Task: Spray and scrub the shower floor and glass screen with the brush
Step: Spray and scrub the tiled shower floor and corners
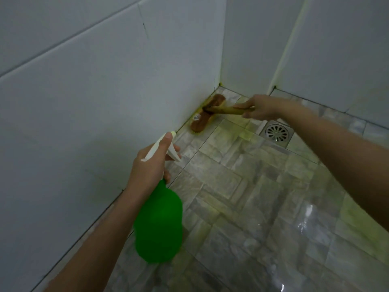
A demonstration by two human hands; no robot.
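A green spray bottle (159, 223) with a white trigger head hangs over the wet shower floor (242, 207). My left hand (150, 165) grips its neck and trigger, nozzle aimed toward the far corner. My right hand (260, 107) holds the yellowish handle of a brown scrub brush (207, 113). The brush head lies on the floor tiles against the foot of the left wall, near the corner. No glass screen is in view.
White tiled walls (105, 91) close in on the left and at the back. A round metal floor drain (276, 132) sits just right of the brush. Yellowish residue marks the grout and the tiles near the corner. The tiles at lower right glisten with water.
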